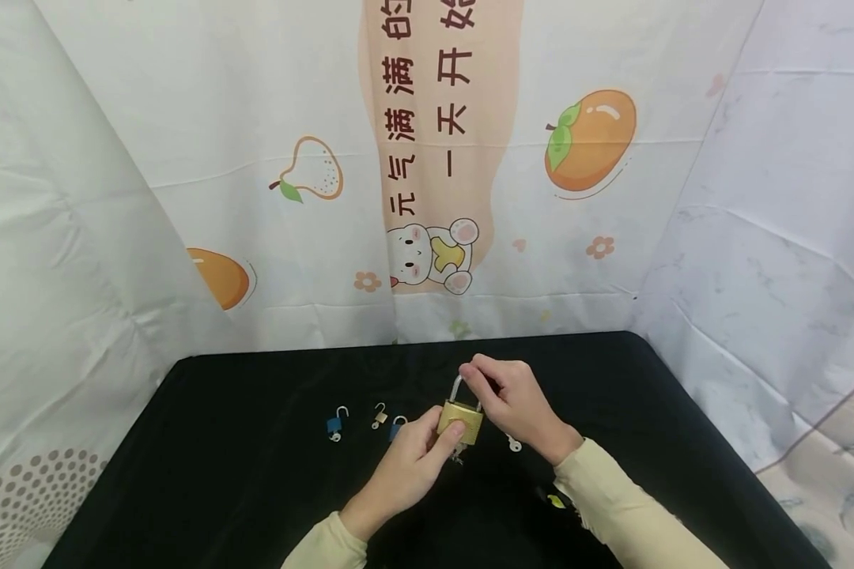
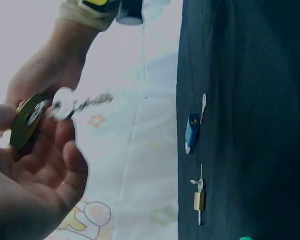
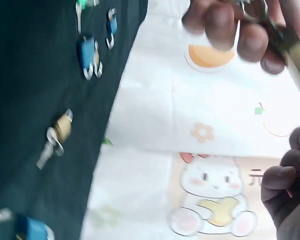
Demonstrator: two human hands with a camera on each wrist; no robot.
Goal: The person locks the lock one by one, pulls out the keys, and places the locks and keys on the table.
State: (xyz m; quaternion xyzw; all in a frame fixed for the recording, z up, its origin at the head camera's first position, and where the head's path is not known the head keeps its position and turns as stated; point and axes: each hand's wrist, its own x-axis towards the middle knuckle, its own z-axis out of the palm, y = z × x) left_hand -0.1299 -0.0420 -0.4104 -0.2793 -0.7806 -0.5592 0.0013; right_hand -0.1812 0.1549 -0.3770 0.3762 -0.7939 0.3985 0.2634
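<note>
A large brass padlock (image 1: 470,416) is held up over the black table. My left hand (image 1: 411,457) grips its body, the thumb lying across the front face. Keys (image 1: 459,452) dangle beneath the padlock; in the left wrist view one silver key (image 2: 63,103) shows by the lock's underside. With its thumb and fingers, my right hand (image 1: 518,405) pinches the silver shackle (image 1: 455,387) at the top. Those fingers cover part of the shackle, so I cannot tell whether it is locked.
Left of the hands lie a blue padlock (image 1: 334,425), a small brass padlock (image 1: 379,417) and another blue padlock (image 1: 395,431), partly hidden by the left hand. A key (image 1: 515,445) lies beneath the right wrist. Near the right sleeve is a yellow-green item (image 1: 556,501). Printed curtains enclose the table.
</note>
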